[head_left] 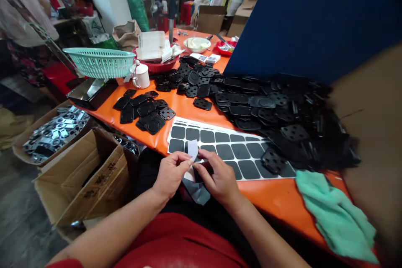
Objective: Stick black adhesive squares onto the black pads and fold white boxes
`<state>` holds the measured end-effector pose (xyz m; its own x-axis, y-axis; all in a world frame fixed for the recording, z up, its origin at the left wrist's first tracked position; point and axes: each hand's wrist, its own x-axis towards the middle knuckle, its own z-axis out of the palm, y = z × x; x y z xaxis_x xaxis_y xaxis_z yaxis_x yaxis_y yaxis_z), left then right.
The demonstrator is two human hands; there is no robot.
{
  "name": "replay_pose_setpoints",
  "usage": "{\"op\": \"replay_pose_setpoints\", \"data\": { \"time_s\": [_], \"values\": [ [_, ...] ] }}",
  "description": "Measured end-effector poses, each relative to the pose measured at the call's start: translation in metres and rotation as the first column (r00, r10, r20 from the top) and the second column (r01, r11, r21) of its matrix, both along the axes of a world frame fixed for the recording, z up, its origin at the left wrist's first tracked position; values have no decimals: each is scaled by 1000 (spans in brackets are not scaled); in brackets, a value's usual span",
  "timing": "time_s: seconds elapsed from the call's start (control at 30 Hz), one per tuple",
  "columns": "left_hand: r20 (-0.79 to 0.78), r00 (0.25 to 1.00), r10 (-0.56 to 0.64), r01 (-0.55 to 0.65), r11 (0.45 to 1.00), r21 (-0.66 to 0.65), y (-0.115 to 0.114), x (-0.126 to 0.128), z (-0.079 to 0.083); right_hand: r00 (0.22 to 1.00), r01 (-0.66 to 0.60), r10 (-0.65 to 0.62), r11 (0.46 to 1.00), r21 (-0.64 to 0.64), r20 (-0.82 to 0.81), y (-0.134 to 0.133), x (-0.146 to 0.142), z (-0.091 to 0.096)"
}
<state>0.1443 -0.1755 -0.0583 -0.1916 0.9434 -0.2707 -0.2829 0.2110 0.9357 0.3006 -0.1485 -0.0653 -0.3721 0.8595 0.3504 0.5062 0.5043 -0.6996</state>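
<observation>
On the orange table (270,196), black plates (262,101) blur at right, a dark-squared sheet (224,150) lies partly hidden — by the near edge, beside the right hand (221,178), its grip impossible to tell, the left hand (169,173) pinches a pale strip (192,149).

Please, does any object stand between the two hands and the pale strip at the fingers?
Nothing visible does. The left hand pinches the pale strip directly; the right hand is close beside it, its contact unclear. The sheet with dark squares lies beyond the strip, not between.
</observation>
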Motion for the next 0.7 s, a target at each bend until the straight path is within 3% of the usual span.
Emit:
{"op": "replay_pose_setpoints", "data": {
  "time_s": [0.2,0.3,0.4,0.47,0.57,0.7],
  "values": [
    [97,994,48,-48,999,-7,-1,3,0,982,63,-102,970,-233,-158,10,-2,-5],
    [243,969,53,-45,998,-39,-2,2,1,974,-55,-11,958,-280,-226,14,9,-5],
    [370,927,67,-37,995,-89,1,0,4,950,-216,176,967,-135,-256,19,16,0],
    [420,906,62,-16,994,-111,4,-1,6,957,-237,240,971,38,-164,24,18,4],
    [409,911,47,14,989,-145,9,-3,5,980,-184,196,941,283,-16,32,21,9],
    [237,970,44,-8,988,-153,14,-10,-3,989,-143,139,887,440,42,37,35,11]
  ]
}}
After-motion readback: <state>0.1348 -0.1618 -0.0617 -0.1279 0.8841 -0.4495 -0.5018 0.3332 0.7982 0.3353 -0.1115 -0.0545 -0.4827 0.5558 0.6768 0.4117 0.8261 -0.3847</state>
